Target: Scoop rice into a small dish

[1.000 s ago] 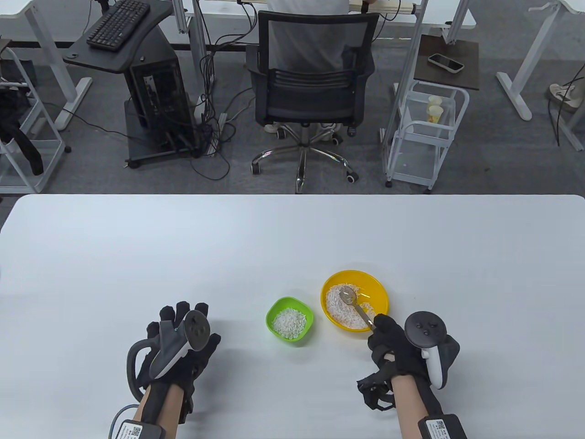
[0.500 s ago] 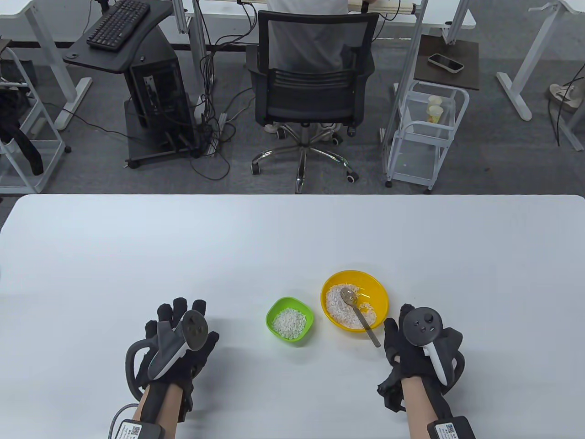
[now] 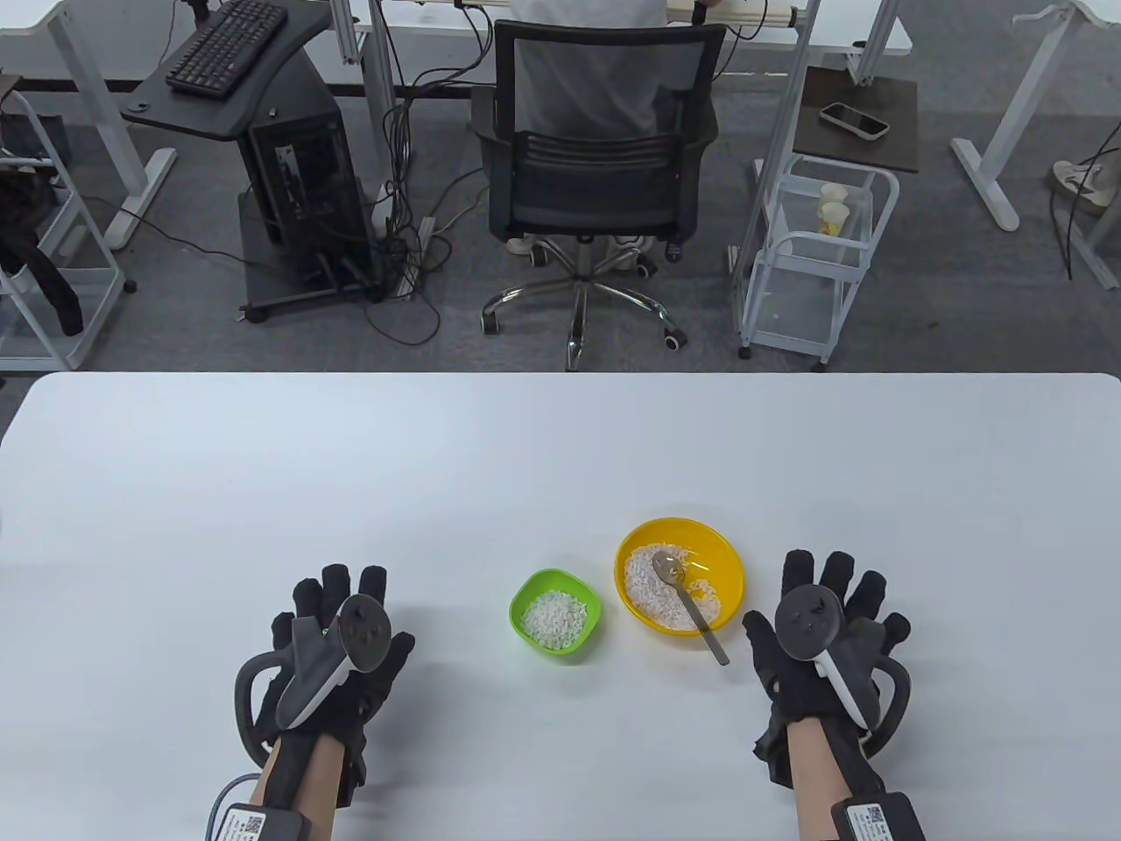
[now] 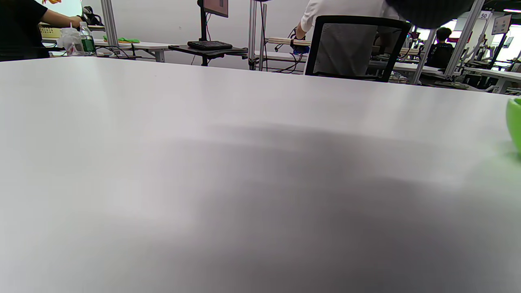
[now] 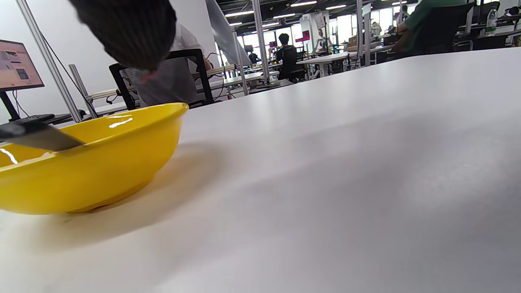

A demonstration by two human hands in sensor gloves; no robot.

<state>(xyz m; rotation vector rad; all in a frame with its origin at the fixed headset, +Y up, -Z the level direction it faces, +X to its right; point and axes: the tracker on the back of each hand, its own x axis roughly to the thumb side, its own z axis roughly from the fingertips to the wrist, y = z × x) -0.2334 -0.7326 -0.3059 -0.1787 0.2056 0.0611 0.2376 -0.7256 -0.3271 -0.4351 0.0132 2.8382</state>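
Note:
A yellow bowl (image 3: 727, 561) holds white rice and a metal spoon (image 3: 692, 604), whose handle leans over the near rim. Left of it sits a small green dish (image 3: 525, 589) with a heap of rice in it. My right hand (image 3: 823, 631) lies flat on the table just right of the spoon handle, fingers spread, holding nothing. My left hand (image 3: 337, 648) lies flat well left of the green dish, fingers straight. The right wrist view shows the yellow bowl (image 5: 89, 167) close by, with the spoon handle (image 5: 36, 136) over its rim. The green dish (image 4: 515, 122) peeks in at the left wrist view's right edge.
The white table (image 3: 560, 455) stretches wide beyond the bowls. Past its far edge stand an office chair (image 3: 595, 175) with a person seated in it, a computer cart (image 3: 263, 158) and a white trolley (image 3: 814, 254).
My right hand let go of the spoon, which now rests in the yellow bowl, then moved right and spread flat on the table. The left hand barely shifted.

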